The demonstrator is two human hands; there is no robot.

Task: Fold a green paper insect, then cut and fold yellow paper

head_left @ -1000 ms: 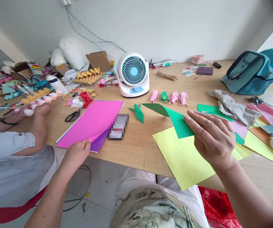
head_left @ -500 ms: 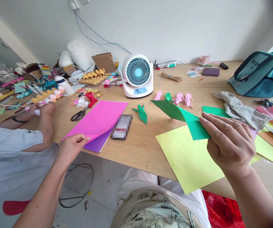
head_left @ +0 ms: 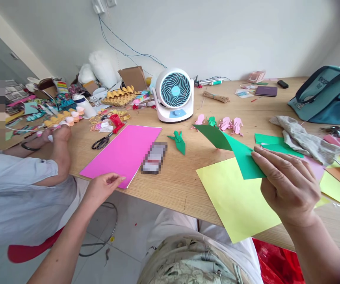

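My right hand (head_left: 290,185) grips a green sheet of paper (head_left: 245,159) by its near right edge. The sheet's far part curves upward above a yellow sheet (head_left: 235,197) on the table. My left hand (head_left: 104,190) hovers at the near right corner of a bright pink sheet (head_left: 125,152), its thumb slightly apart from loosely bent fingers and nothing visible between them. That pink sheet lies flat. Right of it rest a blurred-out flat object (head_left: 154,158) and a folded green paper crane (head_left: 178,142).
Behind are a white fan (head_left: 175,94) and pink and green folded figures (head_left: 225,124). Scissors (head_left: 101,141) lie left. A grey cloth (head_left: 302,136), more coloured paper and a teal bag (head_left: 323,94) are on the right. Another person's arm (head_left: 62,146) rests on the table at left.
The pink sheet's lifted near edge has come down flat over the purple one, let go by my left hand, which moved slightly right. My right hand still holds the green sheet.
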